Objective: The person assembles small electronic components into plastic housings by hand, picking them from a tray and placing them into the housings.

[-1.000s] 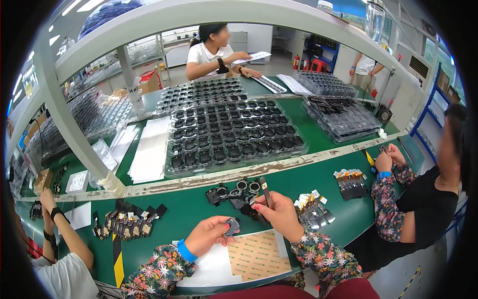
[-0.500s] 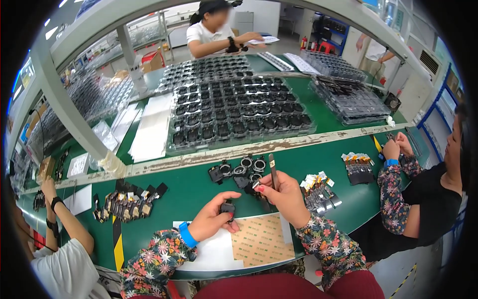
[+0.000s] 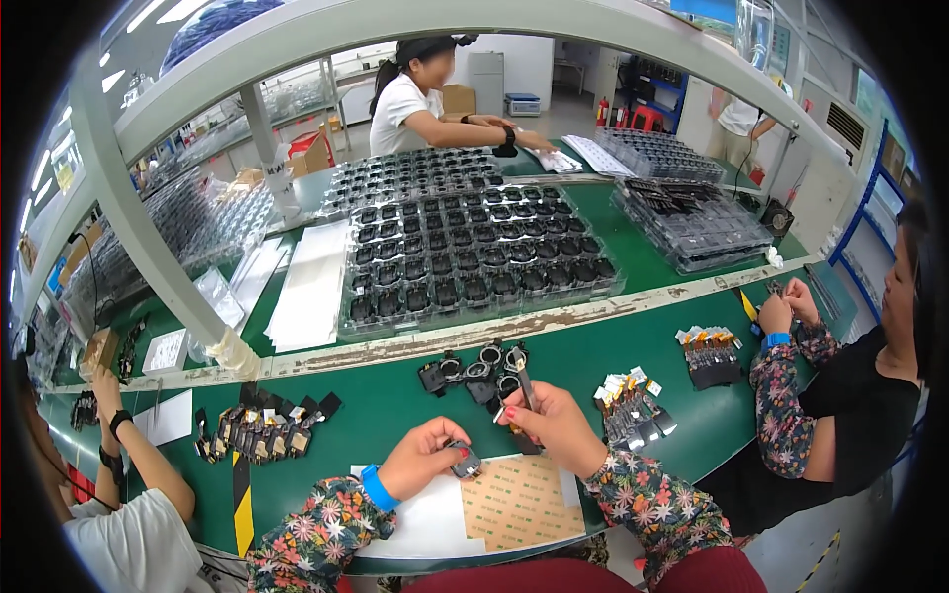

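Observation:
My left hand, with a blue band at its wrist, pinches a small black part between thumb and fingers above the white sheet. My right hand is closed around grey metal tweezers, whose upper end sticks up past the fingers. A small pale piece shows by the right thumb; what it is I cannot make out. Beneath the hands lies a tan adhesive sheet on white paper. Just beyond my right hand, several black housings with silver rings lie in a loose cluster.
Flex-cable parts lie in groups on the left and right. Across the ledge stand clear trays of black parts. Co-workers sit at both sides; another person stands opposite.
My right hand has moved slightly down and left. The black part in my left hand has tilted and sits lower. The person opposite has lowered the papers to the table.

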`<state>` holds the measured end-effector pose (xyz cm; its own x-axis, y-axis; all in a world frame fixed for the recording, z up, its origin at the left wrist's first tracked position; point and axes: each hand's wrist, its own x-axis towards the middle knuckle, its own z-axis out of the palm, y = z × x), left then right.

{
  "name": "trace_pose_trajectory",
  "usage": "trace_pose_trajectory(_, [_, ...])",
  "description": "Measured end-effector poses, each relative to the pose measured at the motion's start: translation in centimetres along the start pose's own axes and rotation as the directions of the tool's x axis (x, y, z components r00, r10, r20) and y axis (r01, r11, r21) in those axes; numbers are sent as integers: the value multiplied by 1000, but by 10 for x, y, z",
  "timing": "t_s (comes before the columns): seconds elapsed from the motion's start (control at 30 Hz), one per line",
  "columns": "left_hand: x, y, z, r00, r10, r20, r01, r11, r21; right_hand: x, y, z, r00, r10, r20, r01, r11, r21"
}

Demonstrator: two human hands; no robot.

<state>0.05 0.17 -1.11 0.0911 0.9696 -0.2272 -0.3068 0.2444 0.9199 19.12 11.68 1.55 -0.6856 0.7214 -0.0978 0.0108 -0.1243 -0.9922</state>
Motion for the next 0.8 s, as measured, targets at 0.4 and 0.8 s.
trace_pose_trajectory(0.4, [-9,6,5,1000,22,-3,-22,997,69,-9,-6,9,1000,27,-15,-27,1000,-2])
trace_pose_trajectory(0.8, [2,17,-4,990,89,-108,-89,996,5,-7,-2,8,942,-335,-28,297,869,-396])
